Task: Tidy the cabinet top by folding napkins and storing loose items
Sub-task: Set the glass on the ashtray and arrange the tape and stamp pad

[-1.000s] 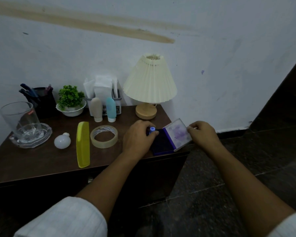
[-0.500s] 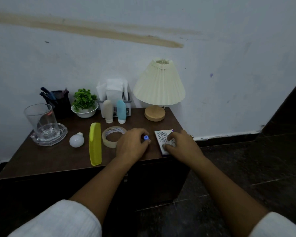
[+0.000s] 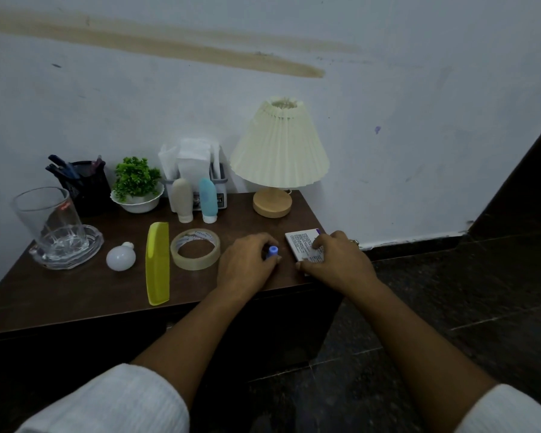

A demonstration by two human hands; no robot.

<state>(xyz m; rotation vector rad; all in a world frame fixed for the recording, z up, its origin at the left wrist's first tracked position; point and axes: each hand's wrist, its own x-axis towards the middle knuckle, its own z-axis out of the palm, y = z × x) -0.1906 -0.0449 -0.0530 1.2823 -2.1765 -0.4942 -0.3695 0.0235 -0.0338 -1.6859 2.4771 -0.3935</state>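
Now that the flat white-lidded purple case is flipped shut at the right edge of the brown wooden cabinet top, the right hand is clasping it and the left hand is pinching a small blue-capped piece; storing is probably coming next.

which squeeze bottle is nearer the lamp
The light blue squeeze bottle; the beige squeeze bottle stands left of it, farther from the cream pleated lamp.

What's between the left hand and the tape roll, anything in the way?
Nothing visible. The tape roll lies flat on the cabinet top, close beside the left hand on its left. That hand already grips a small blue-capped item, though, and the right hand holds the white box.
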